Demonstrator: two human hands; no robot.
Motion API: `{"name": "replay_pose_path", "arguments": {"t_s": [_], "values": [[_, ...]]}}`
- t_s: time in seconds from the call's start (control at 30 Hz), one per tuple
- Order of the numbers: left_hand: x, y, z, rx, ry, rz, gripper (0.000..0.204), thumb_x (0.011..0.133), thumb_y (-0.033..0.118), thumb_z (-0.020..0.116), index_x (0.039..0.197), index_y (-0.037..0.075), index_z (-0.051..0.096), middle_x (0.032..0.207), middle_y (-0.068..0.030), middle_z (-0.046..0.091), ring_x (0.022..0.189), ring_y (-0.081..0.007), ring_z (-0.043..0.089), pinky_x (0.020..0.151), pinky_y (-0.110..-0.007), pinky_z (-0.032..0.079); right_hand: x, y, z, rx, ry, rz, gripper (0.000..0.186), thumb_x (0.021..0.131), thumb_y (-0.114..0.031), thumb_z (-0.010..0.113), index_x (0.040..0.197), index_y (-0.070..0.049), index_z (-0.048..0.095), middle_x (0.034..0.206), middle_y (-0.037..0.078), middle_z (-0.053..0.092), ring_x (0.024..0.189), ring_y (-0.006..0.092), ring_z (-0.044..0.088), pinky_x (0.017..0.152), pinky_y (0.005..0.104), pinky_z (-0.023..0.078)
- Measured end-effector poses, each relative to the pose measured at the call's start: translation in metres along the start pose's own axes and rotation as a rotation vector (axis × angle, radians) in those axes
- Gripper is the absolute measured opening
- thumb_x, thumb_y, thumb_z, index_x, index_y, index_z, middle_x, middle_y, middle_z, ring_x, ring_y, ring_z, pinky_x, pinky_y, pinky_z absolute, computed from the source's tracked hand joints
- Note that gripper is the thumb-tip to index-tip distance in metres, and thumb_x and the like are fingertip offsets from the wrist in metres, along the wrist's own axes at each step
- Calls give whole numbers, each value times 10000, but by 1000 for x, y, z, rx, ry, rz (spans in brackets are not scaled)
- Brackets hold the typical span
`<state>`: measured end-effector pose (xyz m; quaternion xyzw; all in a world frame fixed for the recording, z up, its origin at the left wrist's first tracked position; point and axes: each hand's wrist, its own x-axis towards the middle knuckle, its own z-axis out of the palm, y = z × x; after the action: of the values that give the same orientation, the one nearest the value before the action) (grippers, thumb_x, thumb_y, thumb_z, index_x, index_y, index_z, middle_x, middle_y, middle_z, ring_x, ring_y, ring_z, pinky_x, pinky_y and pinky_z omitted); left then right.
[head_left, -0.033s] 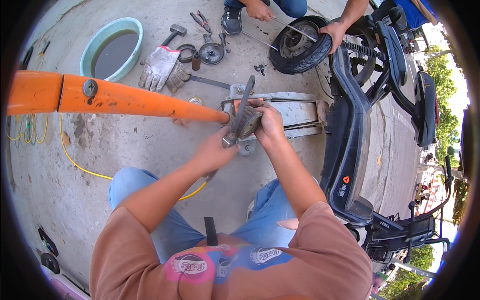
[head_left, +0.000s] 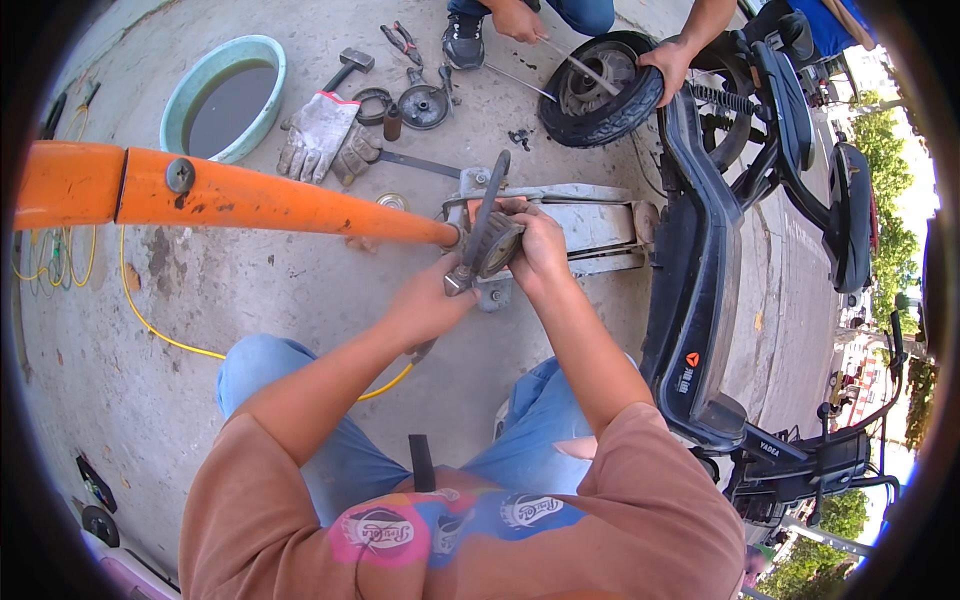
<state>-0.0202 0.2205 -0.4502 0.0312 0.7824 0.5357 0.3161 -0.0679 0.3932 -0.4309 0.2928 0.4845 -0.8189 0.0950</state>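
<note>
Between my hands is a tire inflator (head_left: 496, 246), a round gauge in a black rubber cover with a short black hose (head_left: 490, 192). My left hand (head_left: 437, 302) is closed around its metal fitting and grip. From the far side, my right hand (head_left: 541, 245) grips the gauge's edge, fingertips partly hidden behind it. A yellow air hose (head_left: 388, 384) runs from below my left hand. Just beyond and beneath lies a grey floor jack (head_left: 600, 222), its orange handle (head_left: 280, 203) slanting off to the left.
At the upper right, a co-worker steadies a wheel with a black tire (head_left: 610, 120) and holds a metal rod (head_left: 575, 62). A scooter (head_left: 690, 300) lies along the right. Gloves (head_left: 318, 140), a hammer (head_left: 346, 70), pliers (head_left: 401, 42) and a basin of murky water (head_left: 270, 110) stand at the far left.
The co-worker's metal rod has shifted slightly against the wheel and looks blurred. My hands and the tire inflator stay in the same place.
</note>
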Motion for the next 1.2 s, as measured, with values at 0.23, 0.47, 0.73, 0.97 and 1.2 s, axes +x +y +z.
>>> {"name": "replay_pose_path", "arguments": {"t_s": [0.23,0.47,0.73,0.97,1.2], "values": [[0,-4,1,-6,13,20,609,818,273,660,1362,71,476,751,-108,655,697,-220,646,659,-358,482,0,0,1,4,-17,-8,302,825,71,377,1098,90,506,1074,199,608,939,260,634,839,378,544],[0,-2,1,2,21,33,602,814,278,664,1350,71,486,793,-115,664,737,-234,651,688,-363,488,2,1,-2,4,-33,-11,295,821,69,388,1093,88,501,1074,199,608,941,261,634,842,376,544],[-1,0,0,6,24,18,563,817,262,675,1320,70,511,931,-151,672,872,-275,649,792,-375,482,1,2,0,38,-15,-18,292,818,78,394,1091,93,498,1076,200,605,938,263,635,843,373,545],[-1,2,-1,29,9,-3,571,817,283,665,1339,115,507,841,-133,672,818,-273,660,750,-381,491,-2,-1,5,14,6,6,257,869,68,370,1075,80,523,1094,151,546,1006,251,586,912,409,515],[1,-1,0,23,18,14,578,818,286,663,1342,105,502,850,-140,674,824,-278,661,749,-380,491,1,0,3,33,-2,-5,277,836,80,385,1086,88,504,1065,179,588,950,249,618,864,378,537]]}}
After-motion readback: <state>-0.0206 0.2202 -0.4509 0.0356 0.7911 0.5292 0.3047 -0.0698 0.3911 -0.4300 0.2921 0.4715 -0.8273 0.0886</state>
